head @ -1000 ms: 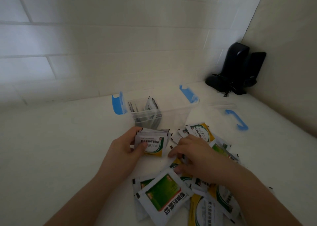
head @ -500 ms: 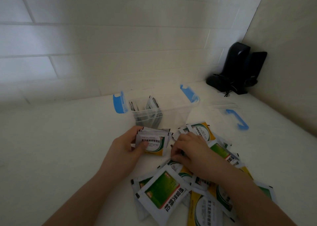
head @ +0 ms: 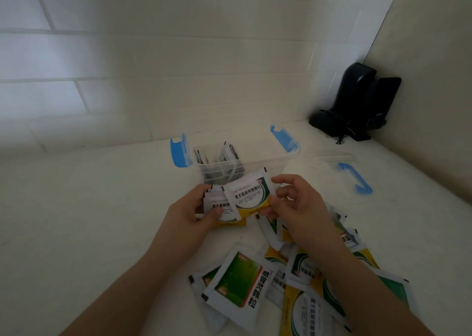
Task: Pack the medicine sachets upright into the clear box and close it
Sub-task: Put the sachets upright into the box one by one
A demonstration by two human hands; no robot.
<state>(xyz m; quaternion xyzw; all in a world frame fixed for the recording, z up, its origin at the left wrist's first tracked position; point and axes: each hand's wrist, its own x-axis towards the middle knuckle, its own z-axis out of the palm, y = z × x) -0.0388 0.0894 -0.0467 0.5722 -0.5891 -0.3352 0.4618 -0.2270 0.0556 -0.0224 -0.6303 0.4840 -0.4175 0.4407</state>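
Note:
The clear box [head: 265, 163] with blue latches stands open at the middle of the counter, with several sachets upright in its left part. Just in front of it my left hand [head: 190, 214] grips a small stack of white, green and yellow sachets [head: 217, 205]. My right hand [head: 296, 203] pinches one more sachet [head: 249, 194] by its right edge and holds it against the top of that stack. A loose pile of sachets [head: 293, 284] lies on the counter under my right forearm. The clear lid [head: 342, 162] with a blue handle lies to the right of the box.
A black device [head: 357, 103] with a cord stands in the far right corner. A tiled wall runs behind the box, and a side wall closes the right. White counter [head: 89, 220] extends to the left of my hands.
My right hand has lifted one sachet out of the loose pile and brought it left onto the stack in my left hand. The left hand has stayed in place.

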